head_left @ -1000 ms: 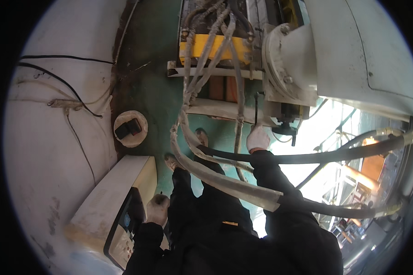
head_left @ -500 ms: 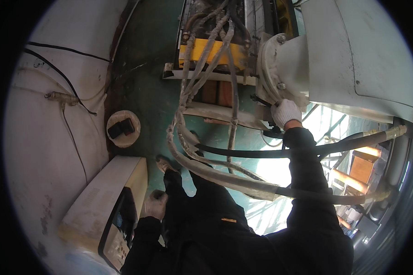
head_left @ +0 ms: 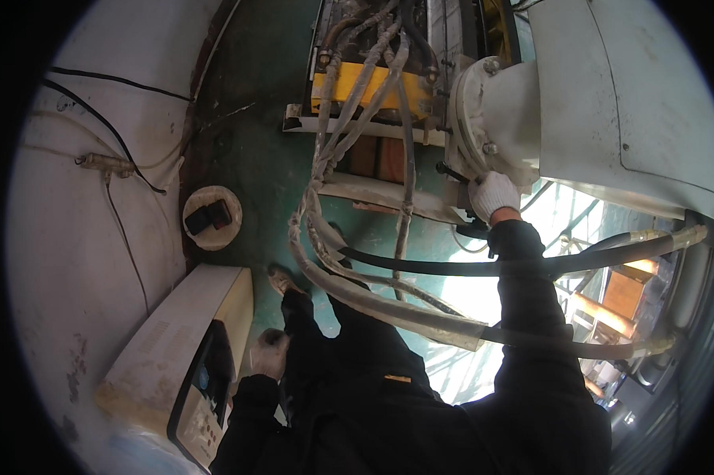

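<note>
Here, one gloved right hand (head_left: 494, 195) wraps its fingers around one dark bar (head_left: 452, 172), just beside the single bolted flange (head_left: 466, 111) of a white pipe (head_left: 515, 111). One left hand (head_left: 270, 354) hangs near a lone pale cabinet (head_left: 167, 328), fingers curled; whether it grips anything cannot be told. Two dark hoses (head_left: 436, 267) cross the right sleeve (head_left: 525, 305). Two black cables (head_left: 127, 81) line the scuffed white wall (head_left: 72, 237) beside a worn green floor (head_left: 266, 178).

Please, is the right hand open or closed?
Closed: the right hand curls around the dark bar, whose far end sticks out.
</note>
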The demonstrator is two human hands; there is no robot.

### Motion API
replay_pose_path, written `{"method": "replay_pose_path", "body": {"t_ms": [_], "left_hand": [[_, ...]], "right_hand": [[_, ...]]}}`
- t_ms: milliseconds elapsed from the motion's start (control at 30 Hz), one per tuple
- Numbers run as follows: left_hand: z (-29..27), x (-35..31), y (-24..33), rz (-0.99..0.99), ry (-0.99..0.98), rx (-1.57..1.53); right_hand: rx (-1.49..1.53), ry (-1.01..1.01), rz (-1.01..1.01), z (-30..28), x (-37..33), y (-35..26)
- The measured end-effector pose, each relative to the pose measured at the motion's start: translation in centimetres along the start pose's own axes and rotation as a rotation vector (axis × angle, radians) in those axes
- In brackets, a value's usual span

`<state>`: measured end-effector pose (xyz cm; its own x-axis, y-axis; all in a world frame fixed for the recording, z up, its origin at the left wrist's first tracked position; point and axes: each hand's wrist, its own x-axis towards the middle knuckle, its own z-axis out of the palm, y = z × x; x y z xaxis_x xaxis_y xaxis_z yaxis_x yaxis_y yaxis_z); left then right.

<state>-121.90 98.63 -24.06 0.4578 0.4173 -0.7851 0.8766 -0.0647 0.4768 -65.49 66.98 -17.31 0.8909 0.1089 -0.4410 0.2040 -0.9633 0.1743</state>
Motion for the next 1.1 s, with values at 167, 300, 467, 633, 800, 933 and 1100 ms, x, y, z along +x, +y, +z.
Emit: {"method": "replay_pose_path", "body": {"t_ms": [167, 300, 467, 633, 800, 933, 1100], "left_hand": [[0.2, 0.4, 0.2, 0.033, 0.021, -0.019], [0.0, 0.3, 0.7, -0.041, -0.045, -0.002], [-0.1, 0.4, 0.7, 0.017, -0.027, 0.119], [-0.5, 0.7, 0.7, -0.045, -0.069, 0.004], [0.3, 1.3, 1.4, 0.026, -0.041, 0.072], [0.9, 1.7, 2.8, 0.026, -0.053, 0.060], [0.8, 0.9, 4.0, 0.037, -0.052, 0.039]], "right_hand": [[-0.017, 0.048, -0.020, 2.5, -1.4, -0.1], [0.037, 0.057, 0.028, 9.8, -6.1, -1.4], [0.160, -0.069, 0.164, 20.9, -6.3, -5.1], [0.313, 0.062, 0.252, 20.1, -8.4, -3.2], [0.272, 0.307, 0.155, 9.6, -10.2, 2.1], [0.150, 0.146, 0.047, 2.8, -5.5, 2.5], [0.000, 0.104, -0.062, 0.6, -2.3, 0.7]]}}
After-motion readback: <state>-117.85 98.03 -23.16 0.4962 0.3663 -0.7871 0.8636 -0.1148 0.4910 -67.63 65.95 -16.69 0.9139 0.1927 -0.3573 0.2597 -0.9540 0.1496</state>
